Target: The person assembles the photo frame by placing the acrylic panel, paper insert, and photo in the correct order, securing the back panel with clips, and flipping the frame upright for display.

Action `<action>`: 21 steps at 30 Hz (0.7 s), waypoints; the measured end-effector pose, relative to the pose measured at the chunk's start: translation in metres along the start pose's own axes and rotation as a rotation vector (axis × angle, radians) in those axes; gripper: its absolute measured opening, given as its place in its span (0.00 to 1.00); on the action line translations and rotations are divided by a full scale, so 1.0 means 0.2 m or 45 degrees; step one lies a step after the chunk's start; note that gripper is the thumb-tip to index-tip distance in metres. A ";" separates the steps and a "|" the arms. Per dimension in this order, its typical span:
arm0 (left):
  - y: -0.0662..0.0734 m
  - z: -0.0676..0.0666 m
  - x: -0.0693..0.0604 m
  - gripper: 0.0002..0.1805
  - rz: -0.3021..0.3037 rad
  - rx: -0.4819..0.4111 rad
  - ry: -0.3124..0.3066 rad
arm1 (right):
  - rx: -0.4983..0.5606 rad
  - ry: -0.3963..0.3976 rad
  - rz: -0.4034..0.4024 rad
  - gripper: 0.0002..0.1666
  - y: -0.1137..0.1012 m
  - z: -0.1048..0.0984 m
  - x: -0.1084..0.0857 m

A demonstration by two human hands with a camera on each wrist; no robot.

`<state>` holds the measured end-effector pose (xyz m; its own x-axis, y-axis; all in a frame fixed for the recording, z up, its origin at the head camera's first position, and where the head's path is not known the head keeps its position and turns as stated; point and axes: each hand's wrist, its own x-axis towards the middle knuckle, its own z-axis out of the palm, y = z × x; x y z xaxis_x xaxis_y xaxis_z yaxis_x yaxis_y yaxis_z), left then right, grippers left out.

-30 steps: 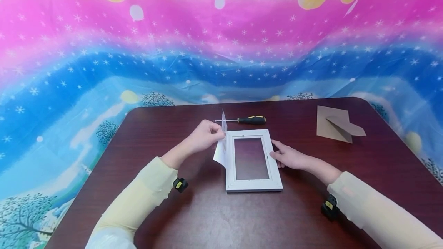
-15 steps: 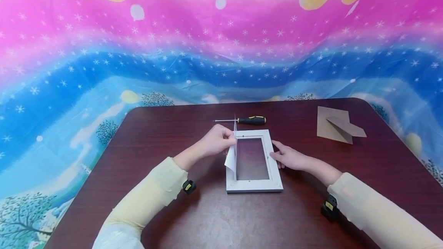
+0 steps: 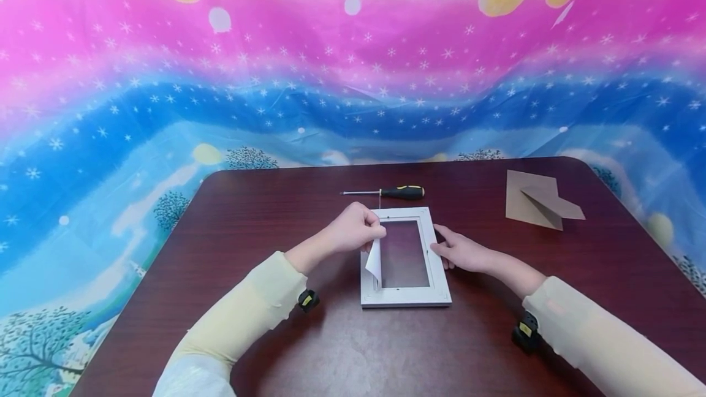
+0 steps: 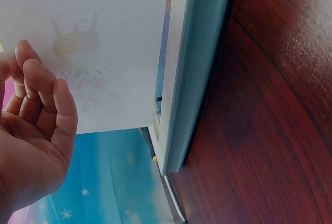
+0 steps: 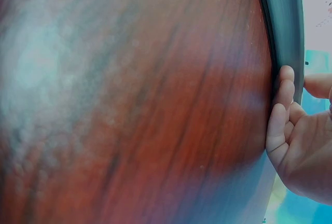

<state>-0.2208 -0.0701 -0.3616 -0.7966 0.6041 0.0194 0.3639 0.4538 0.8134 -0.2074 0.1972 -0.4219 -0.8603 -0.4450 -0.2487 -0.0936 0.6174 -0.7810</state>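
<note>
A white picture frame (image 3: 408,296) lies back up on the table, its inner opening showing a dark, see-through pane. My left hand (image 3: 355,226) pinches a white paper sheet (image 3: 374,264) by its edge. The sheet stands nearly upright along the left side of the opening, its lower corner curling outward. In the left wrist view a faint printed picture and lettering show on the sheet (image 4: 119,32). On the frame's right side my right hand (image 3: 466,252) holds the rim, thumb on top and fingers against the outer side (image 5: 288,32).
Behind the frame lies a screwdriver (image 3: 401,192) with a black and yellow handle. A brown backing board (image 3: 532,198) with its stand flap raised rests at the back right of the dark wooden table (image 3: 265,201). A patterned cloth (image 3: 353,78) hangs behind.
My left hand has moved right with the sheet, from beside the frame's left edge to over the opening. The right hand and the frame have stayed in place.
</note>
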 end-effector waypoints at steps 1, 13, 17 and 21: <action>0.00 0.00 0.00 0.21 -0.005 0.003 0.003 | -0.001 -0.002 -0.003 0.37 0.00 0.00 0.00; 0.02 0.05 0.05 0.22 -0.095 0.034 0.040 | 0.019 -0.003 -0.012 0.38 -0.02 0.00 -0.01; 0.02 0.07 0.08 0.22 -0.099 0.050 0.036 | 0.017 -0.003 -0.009 0.38 -0.02 0.00 -0.01; 0.02 0.10 0.09 0.22 -0.110 0.073 0.042 | 0.012 0.000 -0.001 0.38 -0.01 0.00 -0.01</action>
<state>-0.2249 -0.0448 -0.3696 -0.8413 0.5398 -0.0294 0.3195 0.5404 0.7784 -0.2058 0.1961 -0.4198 -0.8601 -0.4458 -0.2479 -0.0898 0.6107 -0.7867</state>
